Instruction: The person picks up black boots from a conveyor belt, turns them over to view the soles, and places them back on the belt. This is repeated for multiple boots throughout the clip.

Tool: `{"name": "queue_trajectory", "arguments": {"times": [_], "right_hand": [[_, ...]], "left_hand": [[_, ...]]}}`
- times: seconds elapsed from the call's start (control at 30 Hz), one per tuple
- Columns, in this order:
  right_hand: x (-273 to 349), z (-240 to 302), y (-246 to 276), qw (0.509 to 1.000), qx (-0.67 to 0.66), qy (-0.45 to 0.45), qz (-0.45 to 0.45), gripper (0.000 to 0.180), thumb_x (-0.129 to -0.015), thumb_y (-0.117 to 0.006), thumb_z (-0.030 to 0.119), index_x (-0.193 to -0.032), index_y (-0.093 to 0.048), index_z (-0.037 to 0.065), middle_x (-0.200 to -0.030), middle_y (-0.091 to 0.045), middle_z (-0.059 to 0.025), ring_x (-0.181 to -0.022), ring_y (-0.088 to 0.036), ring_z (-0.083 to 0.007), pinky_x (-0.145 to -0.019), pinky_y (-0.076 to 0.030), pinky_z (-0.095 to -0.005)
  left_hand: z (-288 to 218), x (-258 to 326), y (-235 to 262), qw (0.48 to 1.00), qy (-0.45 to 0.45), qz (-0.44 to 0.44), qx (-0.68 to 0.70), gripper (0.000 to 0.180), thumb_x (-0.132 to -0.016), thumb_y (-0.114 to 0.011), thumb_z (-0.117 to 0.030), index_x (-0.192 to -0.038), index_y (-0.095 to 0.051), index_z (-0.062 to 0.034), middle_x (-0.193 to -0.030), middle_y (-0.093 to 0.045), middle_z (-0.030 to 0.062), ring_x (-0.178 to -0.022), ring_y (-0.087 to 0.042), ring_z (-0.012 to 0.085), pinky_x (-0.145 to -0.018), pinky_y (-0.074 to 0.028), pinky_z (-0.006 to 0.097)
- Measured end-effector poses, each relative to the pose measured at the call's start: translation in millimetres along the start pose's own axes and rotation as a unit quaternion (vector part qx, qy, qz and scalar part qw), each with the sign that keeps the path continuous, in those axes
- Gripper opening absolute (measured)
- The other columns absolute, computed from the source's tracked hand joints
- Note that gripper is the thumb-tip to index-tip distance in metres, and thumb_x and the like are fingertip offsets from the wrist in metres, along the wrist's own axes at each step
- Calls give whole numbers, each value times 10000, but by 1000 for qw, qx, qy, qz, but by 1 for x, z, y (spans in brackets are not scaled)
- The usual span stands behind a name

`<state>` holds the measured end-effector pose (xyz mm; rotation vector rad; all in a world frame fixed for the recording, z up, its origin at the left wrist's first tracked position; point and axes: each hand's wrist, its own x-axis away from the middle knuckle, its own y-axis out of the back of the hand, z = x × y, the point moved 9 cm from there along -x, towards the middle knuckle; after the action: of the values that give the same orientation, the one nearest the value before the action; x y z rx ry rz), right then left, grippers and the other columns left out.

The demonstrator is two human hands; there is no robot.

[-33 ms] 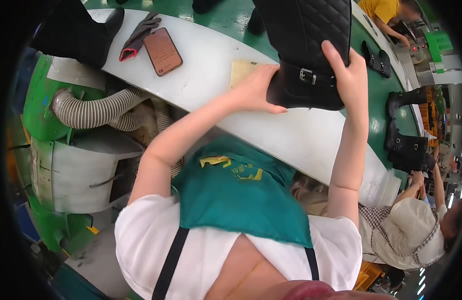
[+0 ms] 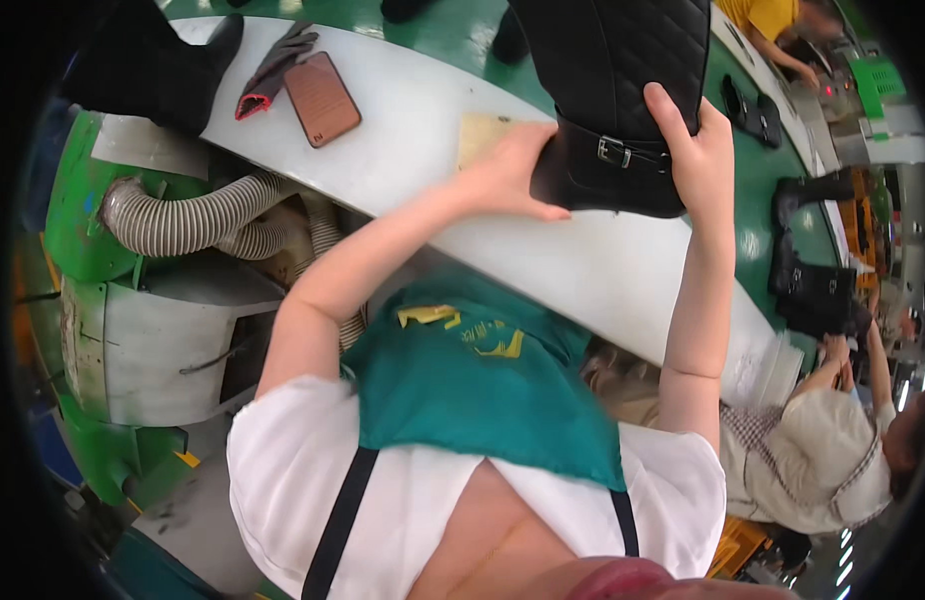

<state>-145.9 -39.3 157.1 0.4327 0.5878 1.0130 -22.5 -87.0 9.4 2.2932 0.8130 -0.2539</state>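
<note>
A black boot with a quilted shaft and a silver buckle on its ankle strap is held up over the white table. My left hand grips its lower end at the left, thumb in front and the other fingers partly hidden behind it. Along the boot's right side, my right hand is wrapped with its thumb on the quilted leather. Past my left hand, a pale yellow sheet lies on the table.
The white table bears a phone, a grey glove and another black boot at far left. Ribbed hoses join a green machine at left. More boots and a co-worker are at right.
The whole view has shifted very slightly. My hands keep the same hold on the boot.
</note>
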Motion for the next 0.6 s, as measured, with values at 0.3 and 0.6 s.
{"name": "queue_trajectory", "arguments": {"times": [0.3, 0.6], "right_hand": [[150, -119, 113, 943, -5, -118, -311, 415, -865, -662, 293, -997, -582, -92, -1047, -593, -167, -942, -565, -206, -866, -438, -318], [111, -20, 111, 950, -162, -113, -243, 317, -848, -610, 263, -918, -614, -45, -786, -618, -112, -704, -597, -212, -689, -476, -309]], "left_hand": [[-97, -20, -45, 980, -193, 10, 48, 919, -509, -832, -444, -1226, -471, 5, -1049, -577, 173, -972, -557, 357, -849, -430, 434], [-42, -22, -20, 944, -4, 154, 291, 889, -557, -842, -359, -1245, -424, 18, -1160, -527, 189, -1129, -483, 372, -1001, -370, 432]]}}
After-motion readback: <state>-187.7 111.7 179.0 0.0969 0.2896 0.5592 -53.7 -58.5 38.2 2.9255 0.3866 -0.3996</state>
